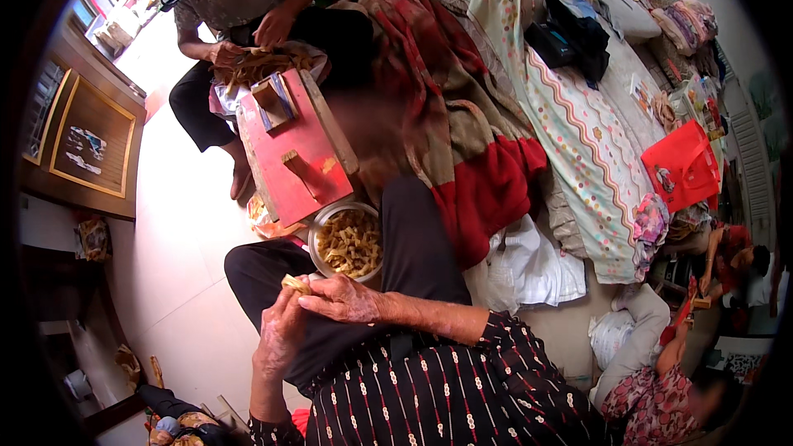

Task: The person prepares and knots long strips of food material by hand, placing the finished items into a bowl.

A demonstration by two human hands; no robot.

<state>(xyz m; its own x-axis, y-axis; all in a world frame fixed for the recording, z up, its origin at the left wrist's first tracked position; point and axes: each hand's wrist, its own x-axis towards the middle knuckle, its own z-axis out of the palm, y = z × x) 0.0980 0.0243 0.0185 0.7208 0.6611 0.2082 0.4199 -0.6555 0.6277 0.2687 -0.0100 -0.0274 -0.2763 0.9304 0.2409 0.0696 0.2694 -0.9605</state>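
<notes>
My left hand [279, 326] is closed, pinching a small tan folded piece [295, 284] that looks like a knotted strip. My right hand [343, 299] meets it from the right, its thumb and fingers closed at the same piece. Just beyond my hands, between my knees, stands a round white tub [313, 241] full of many similar tan pieces [351, 244]. Past the tub is a low red board [285, 140] carrying a wooden block [299, 172] and, farther off, a second block [266, 97] on a small flat box.
Across the board a person [239, 0] handles long tan strips [264, 66] in their lap. A red and brown blanket [462, 140] drapes beside my right knee. The bed [570, 165] holds clothes and a red bag [681, 167]. More people [661, 396] sit at lower right.
</notes>
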